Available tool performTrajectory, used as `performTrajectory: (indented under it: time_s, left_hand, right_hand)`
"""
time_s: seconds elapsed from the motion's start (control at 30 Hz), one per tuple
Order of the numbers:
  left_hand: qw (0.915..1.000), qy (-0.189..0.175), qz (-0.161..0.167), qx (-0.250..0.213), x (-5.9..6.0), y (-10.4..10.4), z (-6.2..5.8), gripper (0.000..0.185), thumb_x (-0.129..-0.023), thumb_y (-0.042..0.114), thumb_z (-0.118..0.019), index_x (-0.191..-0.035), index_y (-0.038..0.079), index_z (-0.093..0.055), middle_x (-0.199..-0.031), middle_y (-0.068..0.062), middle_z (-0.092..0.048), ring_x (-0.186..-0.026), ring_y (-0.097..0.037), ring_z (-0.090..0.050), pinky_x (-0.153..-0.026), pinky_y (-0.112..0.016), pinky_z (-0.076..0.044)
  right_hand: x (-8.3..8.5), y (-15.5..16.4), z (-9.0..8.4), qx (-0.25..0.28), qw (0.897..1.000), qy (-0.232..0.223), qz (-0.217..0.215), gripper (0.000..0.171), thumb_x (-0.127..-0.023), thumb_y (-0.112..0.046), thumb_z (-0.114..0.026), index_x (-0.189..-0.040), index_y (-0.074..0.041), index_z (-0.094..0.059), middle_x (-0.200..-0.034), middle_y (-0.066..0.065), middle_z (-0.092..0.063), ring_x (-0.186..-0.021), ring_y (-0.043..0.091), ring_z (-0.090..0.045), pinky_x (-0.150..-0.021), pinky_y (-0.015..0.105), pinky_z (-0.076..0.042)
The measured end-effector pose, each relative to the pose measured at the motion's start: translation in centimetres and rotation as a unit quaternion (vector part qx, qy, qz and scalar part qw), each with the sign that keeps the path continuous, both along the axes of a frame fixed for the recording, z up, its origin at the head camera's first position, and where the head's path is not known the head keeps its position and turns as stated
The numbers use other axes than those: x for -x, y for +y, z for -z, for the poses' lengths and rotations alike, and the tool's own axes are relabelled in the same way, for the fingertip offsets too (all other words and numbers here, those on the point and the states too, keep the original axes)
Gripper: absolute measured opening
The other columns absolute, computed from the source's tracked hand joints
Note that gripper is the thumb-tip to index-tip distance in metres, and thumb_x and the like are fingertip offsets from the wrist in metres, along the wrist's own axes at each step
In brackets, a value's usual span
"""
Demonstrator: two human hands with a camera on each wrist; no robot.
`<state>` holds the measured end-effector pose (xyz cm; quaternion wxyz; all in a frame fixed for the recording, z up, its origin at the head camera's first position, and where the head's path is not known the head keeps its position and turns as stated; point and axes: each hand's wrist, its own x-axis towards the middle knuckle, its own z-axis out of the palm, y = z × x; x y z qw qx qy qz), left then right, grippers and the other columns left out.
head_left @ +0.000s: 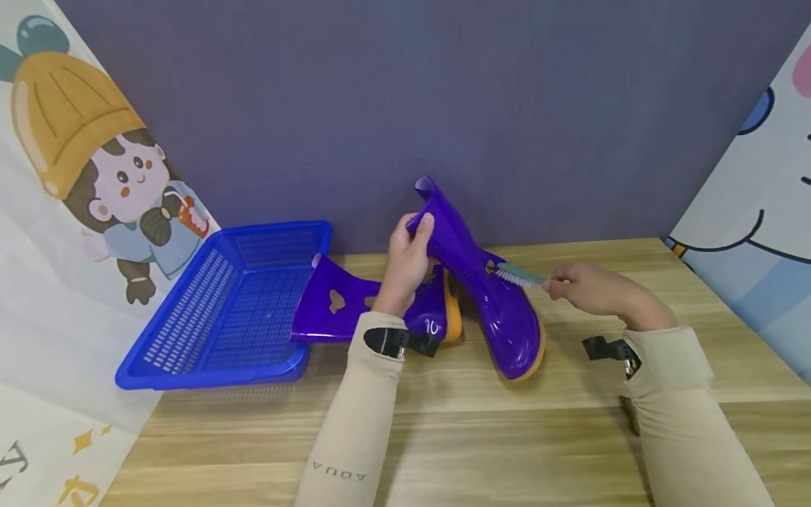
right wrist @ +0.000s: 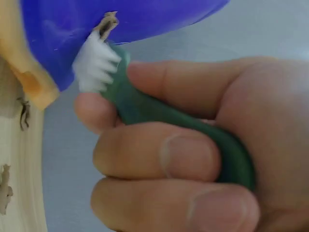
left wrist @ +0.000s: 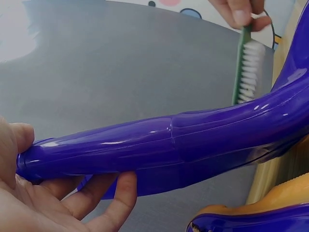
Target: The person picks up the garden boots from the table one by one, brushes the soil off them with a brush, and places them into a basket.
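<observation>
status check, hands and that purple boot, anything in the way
Left hand grips upright boot at its shaft. Right hand holds green brush, bristles on boot's mud spot. Second boot lies behind left wrist, beside blue basket; not blocking.

Head view looks down from afar; both wrist views closely share the boot (head_left: 481, 282).

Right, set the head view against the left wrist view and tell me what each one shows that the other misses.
Only the head view shows the blue basket, the second boot lying on the wooden table, and both sleeves. Only the left wrist view shows the left hand's fingers curled under the boot's top edge. Both show the purple boot held by the left hand, and the green brush in the right hand against it.
</observation>
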<state>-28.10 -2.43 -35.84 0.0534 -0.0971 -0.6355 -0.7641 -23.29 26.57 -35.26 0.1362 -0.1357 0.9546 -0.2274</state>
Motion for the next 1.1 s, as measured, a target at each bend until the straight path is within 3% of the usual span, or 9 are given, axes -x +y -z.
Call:
performTrajectory:
  time_s: [0.2,0.33,0.47,0.57,0.67,0.8,0.9,1.1]
  left_hand:
    - [0.9999,-0.001,0.012,-0.012,0.0,0.0,0.1,0.026,-0.108,0.026,-0.050,-0.120,0.004,-0.057,-0.086,0.002,-0.060,-0.072,-0.011,-0.061,-0.065,-0.032,-0.056]
    - [0.9998,-0.003,0.011,-0.015,0.0,0.0,0.1,0.026,-0.108,0.026,-0.050,-0.120,0.004,-0.057,-0.086,0.001,-0.060,-0.071,-0.011,-0.060,-0.064,-0.032,-0.055]
    - [0.9999,-0.002,0.007,-0.010,-0.1,0.0,0.1,0.025,-0.108,0.026,-0.051,-0.119,0.004,-0.058,-0.084,0.001,-0.060,-0.070,-0.010,-0.060,-0.062,-0.028,-0.054]
    - [1.0000,0.002,0.005,-0.005,-0.1,0.1,0.1,0.026,-0.108,0.026,-0.051,-0.118,0.004,-0.058,-0.084,0.001,-0.060,-0.070,-0.010,-0.060,-0.061,-0.025,-0.054]
    - [1.0000,0.004,0.005,-0.001,-0.1,0.1,0.1,0.026,-0.108,0.026,-0.051,-0.119,0.003,-0.058,-0.084,0.000,-0.061,-0.071,-0.011,-0.060,-0.063,-0.029,-0.055]
    - [0.9999,0.011,0.001,0.010,0.0,0.2,0.0,0.027,-0.108,0.026,-0.051,-0.119,0.003,-0.058,-0.084,0.001,-0.060,-0.071,-0.011,-0.059,-0.069,-0.039,-0.054]
    - [0.9998,0.011,-0.002,0.016,0.0,0.2,0.0,0.028,-0.108,0.026,-0.051,-0.120,0.002,-0.058,-0.084,0.002,-0.059,-0.070,-0.010,-0.058,-0.067,-0.036,-0.053]
    - [0.9998,0.010,-0.009,0.018,-0.1,0.0,0.1,0.029,-0.108,0.026,-0.051,-0.121,0.001,-0.058,-0.087,0.003,-0.059,-0.074,-0.009,-0.059,-0.068,-0.027,-0.053]
  right_hand:
    - [0.0,-1.1,-0.3,0.042,0.997,0.055,0.031,0.048,-0.112,-0.028,-0.033,-0.119,0.008,-0.063,-0.110,0.025,-0.070,-0.100,0.036,-0.068,-0.081,0.047,-0.058]
    - [0.4,-3.0,0.4,0.038,0.996,0.083,0.021,0.047,-0.112,-0.028,-0.032,-0.115,0.005,-0.065,-0.105,0.021,-0.071,-0.093,0.031,-0.066,-0.079,0.047,-0.055]
    - [0.5,-3.9,1.3,0.031,0.997,0.066,-0.014,0.037,-0.111,-0.027,-0.038,-0.101,-0.002,-0.063,-0.085,0.008,-0.064,-0.078,0.023,-0.059,-0.069,0.039,-0.051]
    - [0.6,-3.5,1.5,0.032,0.998,0.043,-0.027,0.031,-0.110,-0.028,-0.043,-0.099,-0.005,-0.061,-0.073,-0.001,-0.050,-0.066,0.016,-0.048,-0.057,0.030,-0.040]
    - [0.6,-2.7,1.3,0.038,0.999,0.012,-0.027,0.031,-0.109,-0.028,-0.045,-0.105,-0.004,-0.063,-0.074,-0.001,-0.051,-0.065,0.015,-0.048,-0.056,0.029,-0.040]
    - [0.4,-1.8,0.9,0.043,0.999,-0.025,-0.016,0.028,-0.109,-0.028,-0.046,-0.098,-0.007,-0.061,-0.071,-0.003,-0.045,-0.062,0.012,-0.043,-0.054,0.028,-0.038]
    - [0.2,-1.3,0.7,0.045,0.998,-0.046,-0.013,0.028,-0.109,-0.028,-0.047,-0.094,-0.009,-0.061,-0.066,-0.005,-0.040,-0.057,0.010,-0.038,-0.051,0.026,-0.035]
    - [0.0,-0.7,0.2,0.036,0.997,-0.060,-0.012,0.031,-0.109,-0.030,-0.045,-0.104,-0.006,-0.064,-0.067,-0.005,-0.041,-0.058,0.010,-0.038,-0.052,0.025,-0.035]
